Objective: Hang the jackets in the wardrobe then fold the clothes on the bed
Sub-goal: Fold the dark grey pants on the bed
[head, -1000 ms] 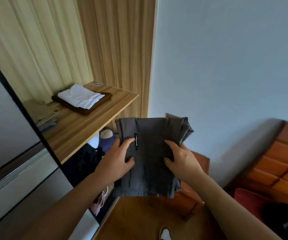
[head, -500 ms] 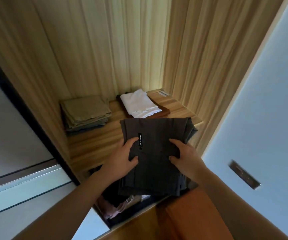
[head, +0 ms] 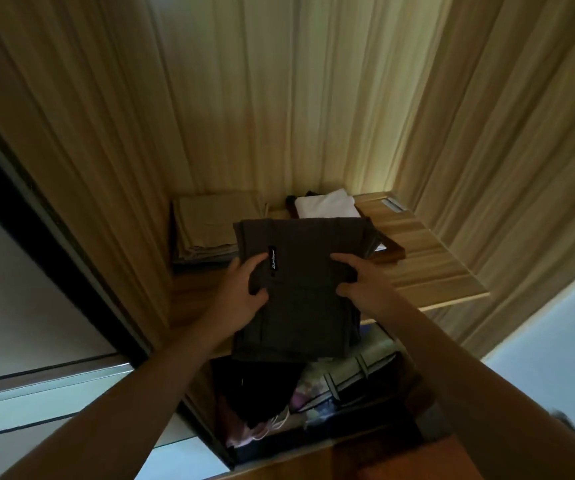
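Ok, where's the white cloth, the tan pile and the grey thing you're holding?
white cloth (head: 325, 206): head view, middle of its folded top.
tan pile (head: 209, 221): head view, middle of the top layer.
grey garment (head: 305, 244): head view, upper middle of its top face.

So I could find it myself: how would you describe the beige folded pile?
Find the wooden wardrobe shelf. At its back left lies the beige folded pile, left of the white cloth. It alone is tan; the held garment nearer the front is dark grey.
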Action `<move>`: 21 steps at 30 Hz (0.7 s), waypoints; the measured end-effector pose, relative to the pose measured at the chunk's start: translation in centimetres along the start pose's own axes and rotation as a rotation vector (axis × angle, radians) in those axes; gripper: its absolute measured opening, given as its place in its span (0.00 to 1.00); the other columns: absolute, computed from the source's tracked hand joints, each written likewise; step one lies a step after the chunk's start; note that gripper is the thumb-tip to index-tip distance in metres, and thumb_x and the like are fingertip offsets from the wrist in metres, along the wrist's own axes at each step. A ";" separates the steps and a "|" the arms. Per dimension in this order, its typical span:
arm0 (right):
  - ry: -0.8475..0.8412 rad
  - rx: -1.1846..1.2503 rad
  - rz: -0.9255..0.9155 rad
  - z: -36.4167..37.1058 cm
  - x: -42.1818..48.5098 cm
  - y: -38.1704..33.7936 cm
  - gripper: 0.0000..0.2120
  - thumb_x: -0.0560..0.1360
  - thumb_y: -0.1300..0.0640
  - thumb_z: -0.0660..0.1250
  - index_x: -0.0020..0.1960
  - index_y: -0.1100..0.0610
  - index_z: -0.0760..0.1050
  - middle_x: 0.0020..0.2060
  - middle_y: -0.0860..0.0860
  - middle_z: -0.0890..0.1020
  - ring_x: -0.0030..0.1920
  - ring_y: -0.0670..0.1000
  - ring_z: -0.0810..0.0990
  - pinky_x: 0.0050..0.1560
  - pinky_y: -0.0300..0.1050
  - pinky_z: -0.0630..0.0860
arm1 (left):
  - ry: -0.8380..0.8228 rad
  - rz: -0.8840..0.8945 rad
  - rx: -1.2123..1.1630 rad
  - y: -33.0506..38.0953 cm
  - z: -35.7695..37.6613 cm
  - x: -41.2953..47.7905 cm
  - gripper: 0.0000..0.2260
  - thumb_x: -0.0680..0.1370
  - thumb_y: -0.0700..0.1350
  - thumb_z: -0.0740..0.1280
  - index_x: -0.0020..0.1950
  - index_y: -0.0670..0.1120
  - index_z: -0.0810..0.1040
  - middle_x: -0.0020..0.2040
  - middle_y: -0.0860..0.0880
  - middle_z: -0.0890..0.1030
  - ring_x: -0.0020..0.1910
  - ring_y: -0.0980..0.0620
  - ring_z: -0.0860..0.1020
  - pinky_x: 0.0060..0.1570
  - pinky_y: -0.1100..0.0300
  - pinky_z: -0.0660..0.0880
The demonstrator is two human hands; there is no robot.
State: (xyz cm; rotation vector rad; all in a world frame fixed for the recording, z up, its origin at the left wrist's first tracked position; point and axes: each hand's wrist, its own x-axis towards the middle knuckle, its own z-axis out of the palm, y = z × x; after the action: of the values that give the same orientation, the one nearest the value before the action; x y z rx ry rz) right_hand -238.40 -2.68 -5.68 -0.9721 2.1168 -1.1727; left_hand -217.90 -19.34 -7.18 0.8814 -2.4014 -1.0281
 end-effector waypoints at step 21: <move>-0.342 0.337 -0.006 9.0 31.0 -7.7 0.27 0.73 0.73 0.66 0.64 0.47 0.77 0.64 0.52 0.77 0.63 0.56 0.78 0.63 0.53 0.79 | 0.432 -0.415 0.136 -8.4 -10.4 20.3 0.26 0.78 0.35 0.69 0.77 0.44 0.70 0.75 0.39 0.66 0.72 0.40 0.69 0.73 0.51 0.66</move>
State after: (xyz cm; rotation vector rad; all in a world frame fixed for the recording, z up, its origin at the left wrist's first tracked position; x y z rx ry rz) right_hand -248.00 -34.45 -6.49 -0.9434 1.5897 -1.2176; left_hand -223.60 -42.83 -4.56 1.5226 -1.9819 -0.7124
